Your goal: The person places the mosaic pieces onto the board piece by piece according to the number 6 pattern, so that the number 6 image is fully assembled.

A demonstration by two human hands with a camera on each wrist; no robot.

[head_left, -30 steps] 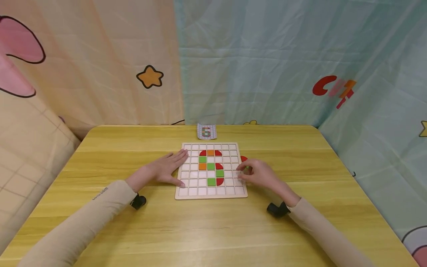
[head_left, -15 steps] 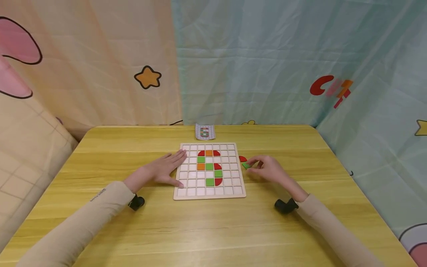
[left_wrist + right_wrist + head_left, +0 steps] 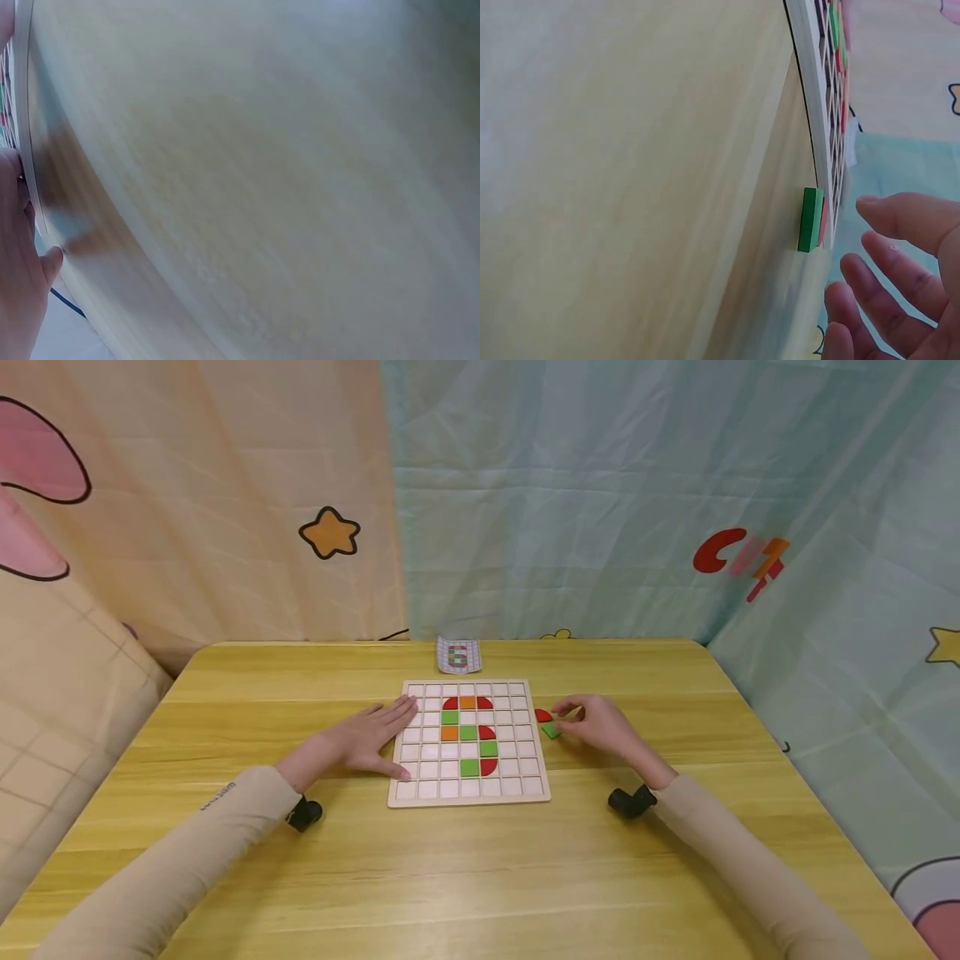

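Observation:
A wooden grid board (image 3: pixel 510 781) lies on the table, with red, orange and green tiles set in some of its cells. My left hand (image 3: pixel 367 739) rests with spread fingers on the board's left edge. Beside the right edge lie a green square tile (image 3: pixel 551 729) and a red rounded tile (image 3: pixel 543 716). My right hand (image 3: pixel 600 724) is just right of these two, its fingers slightly bent. In the right wrist view the thumb (image 3: pixel 900 217) and fingers stand apart around nothing, and the green tile (image 3: pixel 808 220) lies on the table away from them.
A small paper card (image 3: pixel 458 656) with a coloured grid pattern lies behind the board, near the back edge of the wooden table (image 3: pixel 465 885). Printed curtains (image 3: pixel 585 527) hang behind and at the sides. Both wrists carry black cameras.
My right hand has drawn back rightward from the board's edge, then lifted slightly off the green tile, which now shows more fully. The left hand stays on the board.

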